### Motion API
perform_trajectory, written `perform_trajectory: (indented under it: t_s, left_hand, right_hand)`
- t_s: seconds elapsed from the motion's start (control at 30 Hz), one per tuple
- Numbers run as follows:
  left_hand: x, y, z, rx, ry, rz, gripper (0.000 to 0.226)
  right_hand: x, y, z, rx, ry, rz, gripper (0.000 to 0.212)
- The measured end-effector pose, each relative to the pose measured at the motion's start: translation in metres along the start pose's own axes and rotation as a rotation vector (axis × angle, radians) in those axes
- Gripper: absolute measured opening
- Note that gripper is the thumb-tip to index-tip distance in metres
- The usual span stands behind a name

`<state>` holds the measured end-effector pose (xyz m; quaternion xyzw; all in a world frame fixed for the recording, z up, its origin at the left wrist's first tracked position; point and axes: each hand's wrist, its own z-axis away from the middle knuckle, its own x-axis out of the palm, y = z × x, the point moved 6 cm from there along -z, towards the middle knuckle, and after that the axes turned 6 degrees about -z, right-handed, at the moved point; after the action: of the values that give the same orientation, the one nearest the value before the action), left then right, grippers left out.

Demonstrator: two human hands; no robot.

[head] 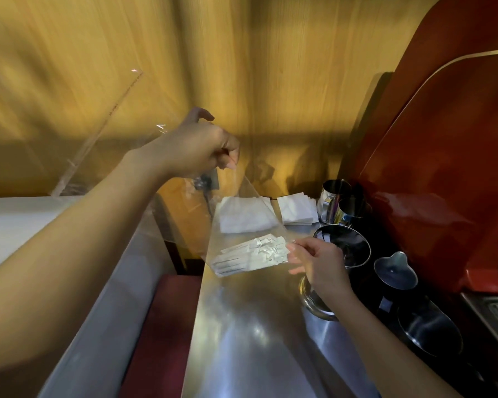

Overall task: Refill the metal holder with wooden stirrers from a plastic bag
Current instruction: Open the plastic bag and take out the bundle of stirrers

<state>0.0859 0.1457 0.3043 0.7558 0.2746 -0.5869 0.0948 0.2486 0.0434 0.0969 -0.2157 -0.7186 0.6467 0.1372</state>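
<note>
The left hand (pixel 196 147), forearm filling the lower left, pinches the clear plastic bag (pixel 236 225) aloft at centre. The right hand (pixel 316 262) grips the paper-wrapped stirrers (pixel 253 255) inside it, hiding the metal holder (pixel 342 248) (dark pitchers (pixel 394 274) crowd the right edge).

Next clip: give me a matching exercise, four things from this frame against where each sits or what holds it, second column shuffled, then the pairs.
Column one:
1. plastic bag
2. wrapped stirrers
3. white napkins
4. red machine

Column two:
A. stacked on the counter by the back wall
B. standing along the right side
C. pinched at the top by the left hand, hanging
D. inside the clear film, with the right hand at their ends

Pairs: 1-C, 2-D, 3-A, 4-B
</note>
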Motion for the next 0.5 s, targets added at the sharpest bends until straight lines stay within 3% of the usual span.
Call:
perform_trajectory:
  t_s: [0.17,0.23,0.33,0.5]
  left_hand:
    - [0.018,-0.017,0.001,-0.088,-0.044,0.079,0.010]
    - [0.030,-0.020,0.004,-0.123,-0.081,0.107,0.012]
    - [0.047,-0.018,0.009,-0.148,-0.116,0.153,0.015]
    - [0.051,-0.025,0.015,-0.153,-0.059,0.203,0.021]
  right_hand:
    - [-0.020,-0.023,0.008,-0.205,0.111,0.118,0.020]
    - [-0.024,-0.030,0.008,-0.265,0.081,0.172,0.018]
    - [-0.027,-0.034,0.011,-0.300,0.032,0.257,0.017]
    - [-0.037,-0.053,0.014,-0.360,0.131,0.214,0.016]
